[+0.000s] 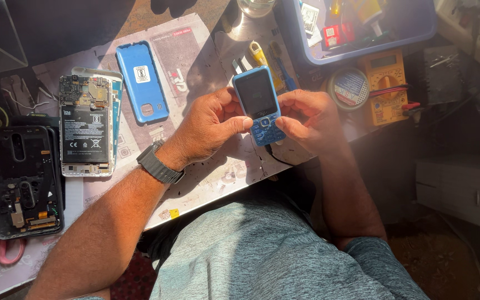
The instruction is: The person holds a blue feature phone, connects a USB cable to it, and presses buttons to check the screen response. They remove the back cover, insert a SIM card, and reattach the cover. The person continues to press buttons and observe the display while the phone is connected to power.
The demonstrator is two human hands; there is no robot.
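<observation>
**Blue keypad phone held over the repair worktop**

Sunlit worktop (195,66), cluttered with phone parts. I see my left hand (209,125) and right hand (309,119) pinching a blue keypad phone (259,105) between them, thumbs on its keys. At nine o'clock lie a blue back cover (141,80) and an opened smartphone (86,125); at two o'clock sits a yellow multimeter (385,83).

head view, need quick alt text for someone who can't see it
Two bare hands, left hand and right hand, hold a small blue keypad phone over a cluttered repair bench. An opened smartphone, a blue back cover and a yellow multimeter lie around it.
</observation>
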